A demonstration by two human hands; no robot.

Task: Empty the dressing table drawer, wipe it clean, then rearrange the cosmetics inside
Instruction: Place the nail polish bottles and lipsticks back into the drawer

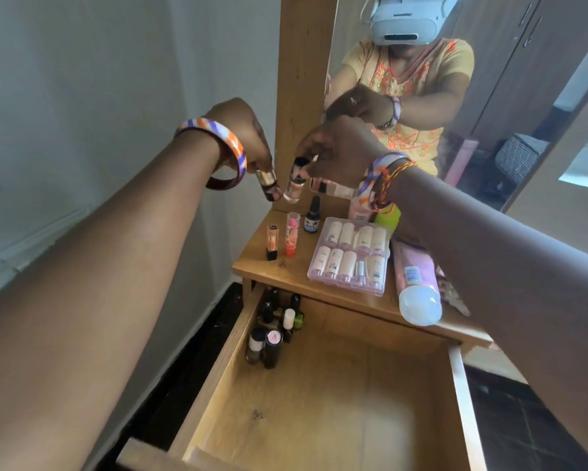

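Mirror (489, 96): stands at the back of the desk in a wooden frame, reflecting the person's raised hands.
Drawer (336, 402): pulled open below the desk top, its wooden floor mostly bare — a cluster of small bottles (275, 331) stands upright in the far left corner.
Desk (285, 270): carries the cosmetics taken out, all behind the drawer.
Pink tube (418, 283): lies on its side at the right, white cap toward the drawer.
Clear case (352, 254): flat beside the tube, two rows of little bottles inside.
Lipsticks (282, 241): two stand upright at the left, a dark dropper bottle (313, 215) just behind.
Left hand (248, 134): grip clamped on a gold-banded cap (267, 181), above the desk.
Right hand (336, 147): fingers pinch a small clear bottle (296, 181) — close beside the cap.
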